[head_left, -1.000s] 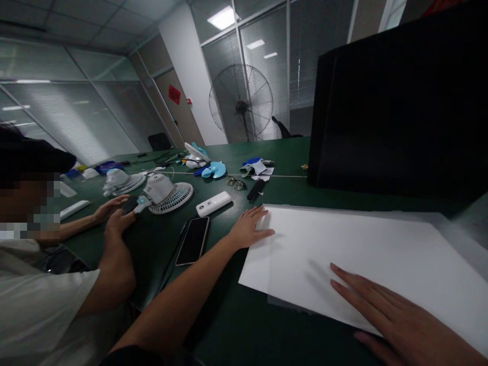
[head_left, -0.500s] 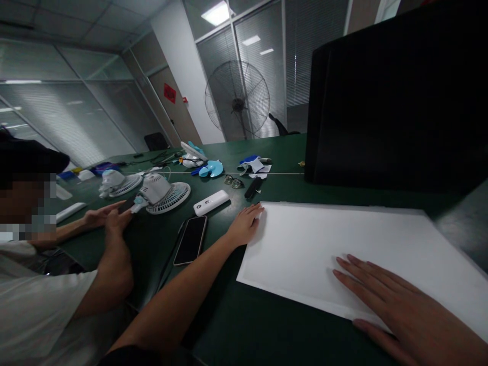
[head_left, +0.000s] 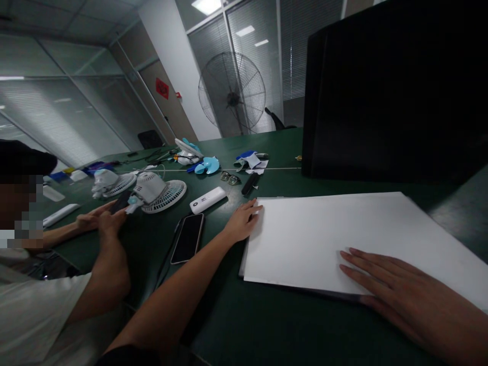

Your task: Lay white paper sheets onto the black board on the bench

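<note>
We see a white sheet [head_left: 343, 234] lying flat on the green table [head_left: 267, 325], filling the middle and the 3 o'clock side of the view. Our left hand [head_left: 240, 223] rests at the sheet's 9 o'clock edge, fingers loosely spread and touching that edge, holding nothing. Our right hand [head_left: 404, 295] lies palm down on the sheet's near part, toward 5 o'clock, fingers stretched out flat and pointing toward 9 o'clock; it grips nothing, only presses on the paper. The sheet thus lies between the two hands, under the right one and beside the left.

Just at 9 o'clock from the left hand lies a dark phone [head_left: 187, 238], and beyond it, toward 11 o'clock, a white power bank [head_left: 208, 200]. Further that way are two small white fans [head_left: 162, 189]. Another person sits at 8 o'clock, their hands [head_left: 99, 219] close together near the fans. A black box [head_left: 392, 91] stands at 1 o'clock behind the sheet.
</note>
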`<state>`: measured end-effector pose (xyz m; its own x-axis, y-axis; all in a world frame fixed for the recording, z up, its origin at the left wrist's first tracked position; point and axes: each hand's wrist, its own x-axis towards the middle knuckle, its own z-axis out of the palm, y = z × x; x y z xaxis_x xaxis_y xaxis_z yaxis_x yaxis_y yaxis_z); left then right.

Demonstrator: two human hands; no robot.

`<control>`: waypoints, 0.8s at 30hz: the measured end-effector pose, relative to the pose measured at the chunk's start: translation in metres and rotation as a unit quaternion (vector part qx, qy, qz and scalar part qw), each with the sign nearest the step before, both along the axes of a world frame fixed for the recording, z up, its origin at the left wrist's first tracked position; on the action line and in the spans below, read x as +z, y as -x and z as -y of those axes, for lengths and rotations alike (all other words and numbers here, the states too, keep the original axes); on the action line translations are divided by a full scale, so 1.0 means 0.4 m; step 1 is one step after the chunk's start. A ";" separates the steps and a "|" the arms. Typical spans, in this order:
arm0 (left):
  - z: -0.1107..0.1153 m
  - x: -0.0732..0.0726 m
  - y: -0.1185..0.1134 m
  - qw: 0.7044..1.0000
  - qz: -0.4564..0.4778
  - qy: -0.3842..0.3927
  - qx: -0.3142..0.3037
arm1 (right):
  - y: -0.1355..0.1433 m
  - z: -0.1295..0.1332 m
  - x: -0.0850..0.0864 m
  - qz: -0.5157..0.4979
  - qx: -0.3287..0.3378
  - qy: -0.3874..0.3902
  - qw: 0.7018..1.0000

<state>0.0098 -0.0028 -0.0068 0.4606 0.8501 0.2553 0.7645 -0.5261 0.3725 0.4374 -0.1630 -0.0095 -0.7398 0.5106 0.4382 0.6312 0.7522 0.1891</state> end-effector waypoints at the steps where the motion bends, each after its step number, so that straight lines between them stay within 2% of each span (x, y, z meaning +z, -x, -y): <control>1: 0.002 0.002 0.000 1.000 -0.003 0.004 0.002 | 0.006 0.003 0.004 0.002 0.004 0.003 1.000; 9: -0.001 -0.001 -0.001 0.999 -0.032 0.020 0.019 | 0.047 0.024 0.016 0.010 -0.012 0.038 0.999; 15: 0.015 0.016 -0.005 0.998 -0.050 0.026 0.004 | 0.036 0.020 0.020 0.011 -0.038 0.018 0.999; 21: 0.028 0.033 -0.009 0.997 -0.066 0.039 -0.004 | 0.030 0.019 0.026 0.025 -0.040 0.065 0.997; 24: 0.026 0.032 -0.009 0.997 -0.062 0.039 -0.002 | 0.002 0.006 0.020 0.024 -0.045 0.094 0.994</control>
